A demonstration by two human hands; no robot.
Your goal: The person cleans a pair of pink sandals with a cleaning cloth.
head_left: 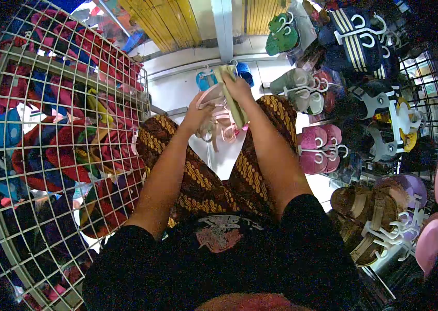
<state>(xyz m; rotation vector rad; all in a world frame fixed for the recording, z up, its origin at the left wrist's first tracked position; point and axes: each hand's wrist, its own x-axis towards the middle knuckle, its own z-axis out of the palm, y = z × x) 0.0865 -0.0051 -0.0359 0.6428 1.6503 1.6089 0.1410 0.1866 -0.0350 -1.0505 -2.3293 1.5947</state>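
Between my knees, my left hand (pixel 199 113) has its fingers closed around a pale pink sandal (pixel 212 95). My right hand (pixel 238 89) grips a long, flat, olive-beige piece (pixel 236 110) standing on edge against the sandal; whether it is a cloth or another sole, I cannot tell. Just below both hands are more pink straps and soles of sandals (pixel 227 129), partly covered by the hands. Beyond them on the white floor sit a light blue pair of sandals (pixel 206 79) and a darker blue one (pixel 245 73).
A wire grid rack (pixel 68 140) full of colourful footwear rises on my left. To my right hang pairs on white hooks: green clogs (pixel 282 34), grey-green sandals (pixel 297 89), pink slippers (pixel 321 149), brown sandals (pixel 366 210). A metal door frame (pixel 223 31) stands ahead.
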